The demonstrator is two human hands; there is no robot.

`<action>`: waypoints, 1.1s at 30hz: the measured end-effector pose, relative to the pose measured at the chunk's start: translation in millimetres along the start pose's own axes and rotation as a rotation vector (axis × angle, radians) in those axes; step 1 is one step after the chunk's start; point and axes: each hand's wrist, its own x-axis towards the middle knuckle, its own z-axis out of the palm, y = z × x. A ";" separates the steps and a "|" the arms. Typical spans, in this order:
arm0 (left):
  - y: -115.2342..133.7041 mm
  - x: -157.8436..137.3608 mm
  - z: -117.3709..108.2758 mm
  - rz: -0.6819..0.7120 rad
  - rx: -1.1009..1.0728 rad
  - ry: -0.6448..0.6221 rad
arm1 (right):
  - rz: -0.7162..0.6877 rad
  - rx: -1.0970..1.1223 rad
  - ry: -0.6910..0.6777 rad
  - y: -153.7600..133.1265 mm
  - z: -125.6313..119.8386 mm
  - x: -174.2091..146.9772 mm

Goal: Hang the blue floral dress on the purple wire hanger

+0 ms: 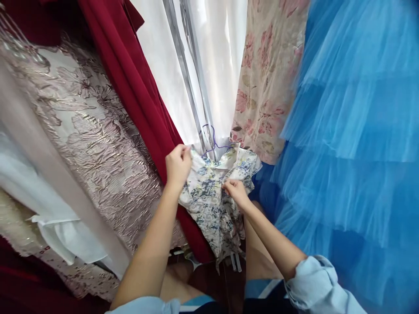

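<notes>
Head view, landmark: I take the blue-and-white floral garment as my reference; it hangs in the middle of the rack, on a purple hanger.
Left hand: my left hand is closed on the garment's upper left shoulder, fabric bunched in the fist.
Right hand: my right hand pinches the cloth at the garment's front, just right of its middle, fingers pressed together on a fold.
Left of the garment: a dark red dress touches it; beyond that hangs a pale pink brocade dress.
Right of the garment: a blue tulle skirt in tiers, close beside it.
Above the garment: a white curtain and a cream rose-print fabric.
Below the garment: my bare knees and light blue sleeves.
</notes>
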 end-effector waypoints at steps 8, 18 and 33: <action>-130.8 -75.6 -26.6 -0.417 -0.105 0.035 | 0.068 -0.043 -0.053 43.2 -27.0 -62.1; -88.0 -201.4 8.1 -0.305 -0.226 -0.371 | 0.059 -0.456 -0.041 71.6 -50.9 -73.7; 6.2 -131.9 59.7 -0.065 -0.426 -0.455 | 0.006 0.122 -0.190 9.0 -24.6 -37.1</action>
